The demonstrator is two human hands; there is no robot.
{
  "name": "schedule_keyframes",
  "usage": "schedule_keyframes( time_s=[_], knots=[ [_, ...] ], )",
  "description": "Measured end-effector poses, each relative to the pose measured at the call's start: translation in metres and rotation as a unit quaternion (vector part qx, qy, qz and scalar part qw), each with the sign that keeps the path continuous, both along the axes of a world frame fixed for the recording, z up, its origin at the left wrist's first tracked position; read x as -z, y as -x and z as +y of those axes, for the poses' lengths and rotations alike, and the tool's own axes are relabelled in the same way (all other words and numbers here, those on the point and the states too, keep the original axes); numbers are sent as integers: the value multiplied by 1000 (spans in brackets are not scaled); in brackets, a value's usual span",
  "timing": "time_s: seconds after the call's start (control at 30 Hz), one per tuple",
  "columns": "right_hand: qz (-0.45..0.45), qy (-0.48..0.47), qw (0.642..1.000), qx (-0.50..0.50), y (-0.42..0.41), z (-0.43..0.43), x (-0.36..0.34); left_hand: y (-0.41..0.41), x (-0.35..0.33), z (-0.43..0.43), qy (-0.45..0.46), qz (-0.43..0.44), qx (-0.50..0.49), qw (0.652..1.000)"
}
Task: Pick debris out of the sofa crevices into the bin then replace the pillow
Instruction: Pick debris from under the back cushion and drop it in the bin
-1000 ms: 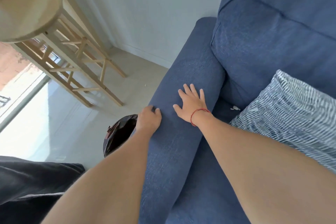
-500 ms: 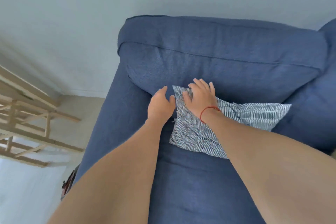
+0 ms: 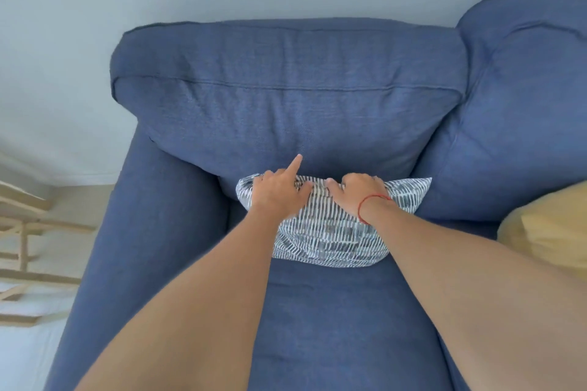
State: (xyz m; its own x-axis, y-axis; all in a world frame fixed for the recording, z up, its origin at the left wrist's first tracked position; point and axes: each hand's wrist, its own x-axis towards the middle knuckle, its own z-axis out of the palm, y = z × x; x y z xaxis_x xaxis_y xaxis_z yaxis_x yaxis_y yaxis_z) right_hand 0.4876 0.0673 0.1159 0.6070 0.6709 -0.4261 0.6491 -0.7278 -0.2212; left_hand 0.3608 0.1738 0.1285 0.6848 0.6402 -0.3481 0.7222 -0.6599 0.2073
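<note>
The pillow (image 3: 327, 232) is being held against the sofa's back cushion (image 3: 286, 117), its top edge being gripped by the left hand (image 3: 279, 197) and the right hand (image 3: 362, 194). It's probably soft and light, so it's easily being bunched at the edge.

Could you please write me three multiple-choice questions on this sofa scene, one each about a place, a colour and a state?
1. Where is the pillow?
A. on the floor
B. on the seat, against the back cushion
C. on the armrest

2. What colour is the string at the right hand?
A. green
B. red
C. black

3. What are the hands doing?
A. both hang free
B. one holds a bin
C. both grip the pillow's top edge

Answers:
1 B: it stands on the seat, touching the back cushion.
2 B: a red loop rings the wrist.
3 C: the left hand and the right hand curl over that edge.
</note>
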Motion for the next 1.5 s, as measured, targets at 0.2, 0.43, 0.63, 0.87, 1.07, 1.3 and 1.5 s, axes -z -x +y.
schedule_keyframes(
  time_s=[0.2, 0.43, 0.63, 0.87, 1.07, 1.3, 1.5],
  knots=[
    [87, 34, 996, -4, 15, -14, -5, 16, -7, -14, 2, 155, 11, 988],
    [149, 130, 980, -36, 50, -30, -4, 64, -10, -43, 75, 171, -6, 982],
    [134, 99, 985, -44, 93, -39, -12, 120, -21, -69, 202, 196, -104, 954],
    [121, -12, 991, -57, 121, -38, -41, 136, -44, -74, 109, 60, -122, 985],
    [153, -34, 987, -23, 117, -34, -31, 124, -30, -69, 74, 50, -72, 993],
    [177, -28, 984, 0, 86, -4, 6, 92, 0, -36, 145, 54, -109, 982],
    [206, -10, 978, 13, 78, 19, 48, 86, 40, -8, 176, 92, -121, 973]
  ],
)
